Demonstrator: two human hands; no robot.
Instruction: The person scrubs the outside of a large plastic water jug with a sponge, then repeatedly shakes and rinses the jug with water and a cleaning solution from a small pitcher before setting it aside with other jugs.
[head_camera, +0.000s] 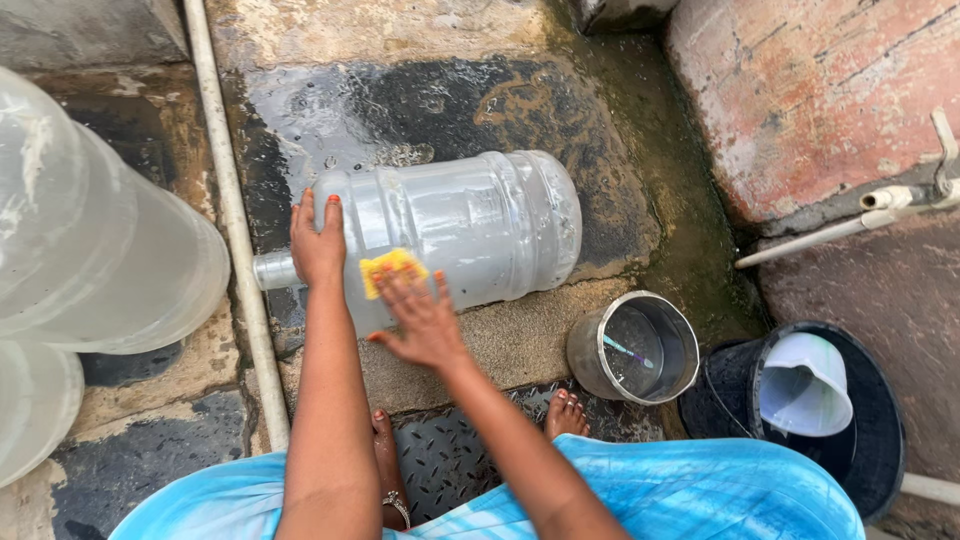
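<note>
The big clear water jug (455, 225) lies on its side on the wet stone floor (430, 100). The left hand (317, 240) rests flat near its neck, steadying it; the right hand (420, 320) presses a yellow sponge (392, 268) to its side. Scrubbing looks underway; next calls for rolling the jug. A steel pot (635, 348) stands nearby.
</note>
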